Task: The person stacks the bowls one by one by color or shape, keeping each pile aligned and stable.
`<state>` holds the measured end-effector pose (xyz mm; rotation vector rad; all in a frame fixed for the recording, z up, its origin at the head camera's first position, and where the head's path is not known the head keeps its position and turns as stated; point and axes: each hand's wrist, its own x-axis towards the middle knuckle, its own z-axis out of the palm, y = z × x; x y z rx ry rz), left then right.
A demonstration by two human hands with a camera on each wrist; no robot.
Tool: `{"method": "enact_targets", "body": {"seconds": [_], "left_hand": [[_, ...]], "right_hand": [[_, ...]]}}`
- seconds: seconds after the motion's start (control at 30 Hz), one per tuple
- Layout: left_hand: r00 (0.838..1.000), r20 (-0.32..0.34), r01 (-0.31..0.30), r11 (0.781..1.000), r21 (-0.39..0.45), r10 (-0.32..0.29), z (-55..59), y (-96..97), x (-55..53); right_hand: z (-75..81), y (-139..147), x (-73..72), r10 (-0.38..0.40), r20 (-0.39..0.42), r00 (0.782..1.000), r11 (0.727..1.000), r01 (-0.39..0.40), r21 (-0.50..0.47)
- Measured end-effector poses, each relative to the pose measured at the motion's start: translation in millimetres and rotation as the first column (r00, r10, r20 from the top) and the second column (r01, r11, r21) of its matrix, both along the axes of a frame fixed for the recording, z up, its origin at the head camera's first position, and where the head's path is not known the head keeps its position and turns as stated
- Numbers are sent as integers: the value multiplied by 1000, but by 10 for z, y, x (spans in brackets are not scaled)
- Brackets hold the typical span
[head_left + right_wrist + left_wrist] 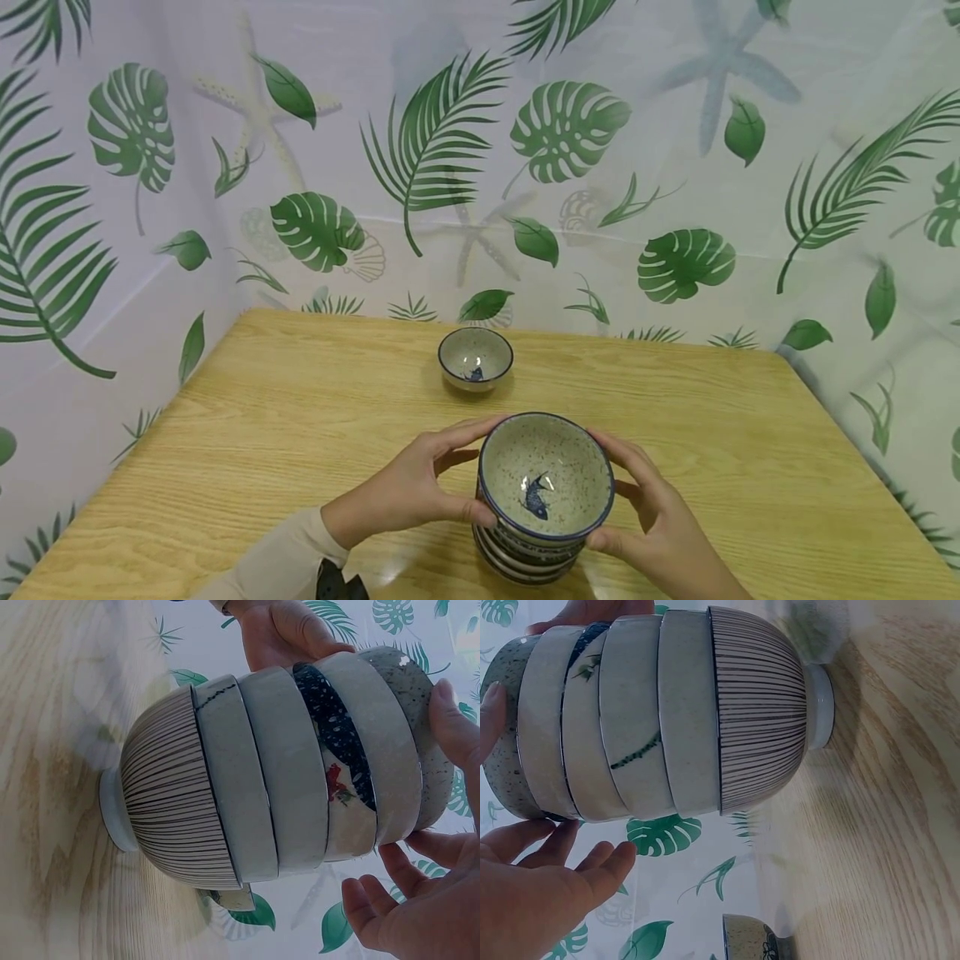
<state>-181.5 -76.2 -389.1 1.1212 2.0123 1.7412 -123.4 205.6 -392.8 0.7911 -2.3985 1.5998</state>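
A speckled bowl [558, 467] with a dark rim and a blue fish painted inside tops a tall stack of nested bowls. My left hand [420, 487] grips it from the left, thumb in front and fingers behind. On the opposite side my right hand [660, 521] holds the same bowl between thumb and fingers. Below it, several pale bowls [634, 712] sit one inside another, some with painted marks. The lowest is a bowl with dark vertical stripes [172, 787], its foot on the wooden table [300, 408].
A smaller speckled bowl [476, 358], also with a blue fish inside, stands upright beyond the stack. Behind the table's far edge hangs a white leaf-print curtain [480, 167], which continues along both sides.
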Motion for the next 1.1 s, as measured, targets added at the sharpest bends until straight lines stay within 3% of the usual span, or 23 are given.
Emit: {"method": "enact_targets", "body": {"seconds": [0.4, 0.7, 1.1], "left_hand": [[1000, -11, 18, 1000, 16, -18, -18, -3, 7], [1000, 4, 13, 1000, -3, -13, -22, -10, 9], [1000, -11, 14, 1000, 3, -14, -24, -38, -11]], "right_hand": [[-11, 12, 7, 2, 23, 1000, 1000, -2, 7], [-45, 17, -1, 49, -13, 999, 999, -49, -21], [-14, 10, -8, 83, 6, 997, 995, -83, -54]]}}
